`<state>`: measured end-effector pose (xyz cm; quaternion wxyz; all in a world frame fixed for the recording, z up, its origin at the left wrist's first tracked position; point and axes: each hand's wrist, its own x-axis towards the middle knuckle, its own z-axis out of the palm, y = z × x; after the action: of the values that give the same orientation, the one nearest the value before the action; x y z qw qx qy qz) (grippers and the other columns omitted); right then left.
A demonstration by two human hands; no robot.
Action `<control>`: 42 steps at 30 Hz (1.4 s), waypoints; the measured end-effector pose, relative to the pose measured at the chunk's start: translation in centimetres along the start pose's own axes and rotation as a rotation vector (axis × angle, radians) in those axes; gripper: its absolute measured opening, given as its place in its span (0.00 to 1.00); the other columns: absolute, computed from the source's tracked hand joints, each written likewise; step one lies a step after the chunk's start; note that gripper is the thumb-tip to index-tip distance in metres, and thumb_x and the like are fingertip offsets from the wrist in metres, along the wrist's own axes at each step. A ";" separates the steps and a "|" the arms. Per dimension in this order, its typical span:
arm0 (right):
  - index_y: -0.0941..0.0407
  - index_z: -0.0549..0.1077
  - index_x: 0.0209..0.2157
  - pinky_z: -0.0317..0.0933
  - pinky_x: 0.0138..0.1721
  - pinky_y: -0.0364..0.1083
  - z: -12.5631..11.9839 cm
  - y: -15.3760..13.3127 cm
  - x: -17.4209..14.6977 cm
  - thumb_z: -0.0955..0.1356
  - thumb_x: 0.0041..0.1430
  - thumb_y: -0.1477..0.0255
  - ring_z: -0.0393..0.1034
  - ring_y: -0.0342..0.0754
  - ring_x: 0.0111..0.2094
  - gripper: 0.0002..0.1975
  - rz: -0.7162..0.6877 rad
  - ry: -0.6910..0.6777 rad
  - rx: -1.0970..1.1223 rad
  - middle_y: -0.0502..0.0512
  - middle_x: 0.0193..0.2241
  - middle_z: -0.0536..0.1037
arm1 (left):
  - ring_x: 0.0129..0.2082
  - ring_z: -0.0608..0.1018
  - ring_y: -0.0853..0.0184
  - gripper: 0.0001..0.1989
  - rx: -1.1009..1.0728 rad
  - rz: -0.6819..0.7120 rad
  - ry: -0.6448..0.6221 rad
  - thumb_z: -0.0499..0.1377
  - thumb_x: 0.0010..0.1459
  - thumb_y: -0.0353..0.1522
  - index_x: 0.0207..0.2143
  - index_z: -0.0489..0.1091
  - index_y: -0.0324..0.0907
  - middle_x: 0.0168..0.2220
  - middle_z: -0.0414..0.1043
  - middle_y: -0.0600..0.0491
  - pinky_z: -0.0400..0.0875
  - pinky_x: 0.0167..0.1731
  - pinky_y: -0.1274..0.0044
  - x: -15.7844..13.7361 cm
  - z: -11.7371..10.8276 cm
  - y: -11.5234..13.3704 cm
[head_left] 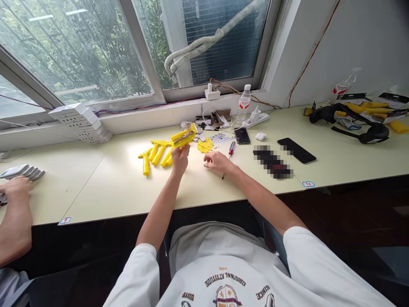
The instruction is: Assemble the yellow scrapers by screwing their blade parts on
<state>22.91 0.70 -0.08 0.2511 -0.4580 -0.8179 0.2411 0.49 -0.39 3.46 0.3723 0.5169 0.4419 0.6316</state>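
Raised a little over the table, my left hand [180, 158] is closed around the grip of a yellow plastic handle with a long head [184, 138]. My right hand [217, 161] rests low by the tabletop with its fingers curled together; anything between them is too small to make out. Beneath my right wrist lies a screwdriver [231, 148] with a dark red and purple handle, its tip toward me. Several yellow T-shaped handles [156, 152] lie to the left of my left hand. Flat yellow pieces [205, 145] and a group of small thin metal parts [221, 138] lie beyond my right hand.
A phone [242, 135], a white case [260, 136], a water bottle [244, 104] and a power strip [256, 119] stand toward the back. A black slab [296, 150] and black headgear [351, 121] lie right. At far left, another person's hand [17, 187] holds grey parts.
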 end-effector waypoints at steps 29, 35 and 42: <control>0.53 0.79 0.37 0.63 0.44 0.48 1.1 -0.1 0.5 0.69 0.75 0.76 0.76 0.53 0.43 0.09 0.003 0.032 -0.001 0.60 0.43 0.85 | 0.23 0.70 0.76 0.15 -0.264 -0.278 -0.197 0.71 0.54 0.37 0.36 0.69 0.44 0.38 0.75 0.54 0.70 0.25 0.77 0.1 -0.7 0.1; 0.54 0.77 0.41 0.65 0.45 0.48 0.3 -0.7 0.4 0.66 0.74 0.76 0.75 0.51 0.40 0.08 -0.034 0.167 0.094 0.59 0.41 0.85 | 0.22 0.67 0.76 0.15 -0.306 -0.293 -0.216 0.70 0.53 0.37 0.34 0.66 0.44 0.35 0.71 0.56 0.67 0.24 0.78 -0.2 -0.7 0.6; 0.53 0.77 0.37 0.69 0.40 0.50 0.6 -0.3 0.6 0.68 0.65 0.78 0.76 0.51 0.34 0.07 -0.149 0.303 0.163 0.55 0.34 0.83 | 0.22 0.69 0.76 0.14 -0.316 -0.285 -0.231 0.72 0.51 0.37 0.35 0.70 0.43 0.33 0.73 0.56 0.66 0.24 0.78 -0.1 -1.0 0.7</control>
<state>22.07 0.94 -0.26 0.4249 -0.4056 -0.7800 0.2156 -0.44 -0.87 4.03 0.5821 0.4535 0.3608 0.5703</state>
